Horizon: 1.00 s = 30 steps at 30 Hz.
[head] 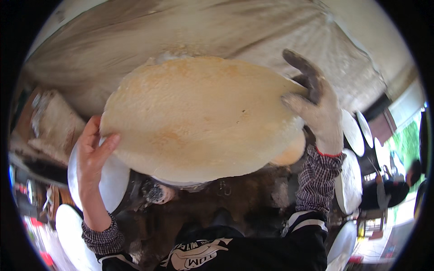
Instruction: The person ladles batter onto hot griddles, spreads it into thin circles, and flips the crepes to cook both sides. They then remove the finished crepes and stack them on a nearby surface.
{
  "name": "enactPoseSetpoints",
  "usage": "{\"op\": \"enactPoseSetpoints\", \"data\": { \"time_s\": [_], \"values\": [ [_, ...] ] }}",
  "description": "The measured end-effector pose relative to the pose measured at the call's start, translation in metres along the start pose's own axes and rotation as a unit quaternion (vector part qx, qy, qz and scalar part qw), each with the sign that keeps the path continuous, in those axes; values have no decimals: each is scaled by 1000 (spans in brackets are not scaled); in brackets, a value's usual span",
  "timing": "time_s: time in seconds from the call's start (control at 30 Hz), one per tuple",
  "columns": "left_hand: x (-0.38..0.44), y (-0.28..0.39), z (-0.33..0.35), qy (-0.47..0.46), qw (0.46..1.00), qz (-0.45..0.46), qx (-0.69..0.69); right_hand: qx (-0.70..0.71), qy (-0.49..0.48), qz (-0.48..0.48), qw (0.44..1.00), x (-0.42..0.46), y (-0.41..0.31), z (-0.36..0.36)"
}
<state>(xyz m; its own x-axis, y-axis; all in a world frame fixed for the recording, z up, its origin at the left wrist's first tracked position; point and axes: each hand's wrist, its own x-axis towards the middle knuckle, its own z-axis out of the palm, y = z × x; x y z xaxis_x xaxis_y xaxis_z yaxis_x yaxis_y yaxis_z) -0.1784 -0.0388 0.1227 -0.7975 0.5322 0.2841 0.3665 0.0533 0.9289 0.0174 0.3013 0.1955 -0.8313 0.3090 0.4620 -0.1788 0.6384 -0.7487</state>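
A large, thin, pale flatbread (200, 118) with light brown patches is stretched out in front of me. My bare left hand (96, 149) pinches its left edge, thumb on the upper face and fingers at the rim. At the right edge, my right hand (315, 105) wears a knitted work glove with blackened fingers. The gloved thumb lies over the sheet, and the index finger points up and away from it. Below the right side of the sheet peeks a second rounded, browned piece (291, 150), probably another flatbread. What lies directly under the sheet is mostly hidden.
A stained cloth (271, 37) spreads behind the flatbread. Pale round discs (115, 186) stand at left and right (349, 183). A burnt honeycomb coal briquette (162, 194) sits below on the dark floor. A crusted board-like piece (56, 125) is at left. Another person (386, 193) is at far right.
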Motion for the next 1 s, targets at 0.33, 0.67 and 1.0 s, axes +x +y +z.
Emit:
{"op": "enactPoseSetpoints", "data": {
  "time_s": [0.33, 0.67, 1.0],
  "values": [
    [107, -49, 242, -192, 981, -8, 1, -165, 56, 154, 973, -54, 179, -158],
    [104, -86, 342, -150, 932, 234, 234, -282, 194, -35, 939, -161, 226, -145],
    [-40, -89, 321, -245, 950, -11, 195, -362, 106, 55, 924, -262, 396, -51]
  ]
}}
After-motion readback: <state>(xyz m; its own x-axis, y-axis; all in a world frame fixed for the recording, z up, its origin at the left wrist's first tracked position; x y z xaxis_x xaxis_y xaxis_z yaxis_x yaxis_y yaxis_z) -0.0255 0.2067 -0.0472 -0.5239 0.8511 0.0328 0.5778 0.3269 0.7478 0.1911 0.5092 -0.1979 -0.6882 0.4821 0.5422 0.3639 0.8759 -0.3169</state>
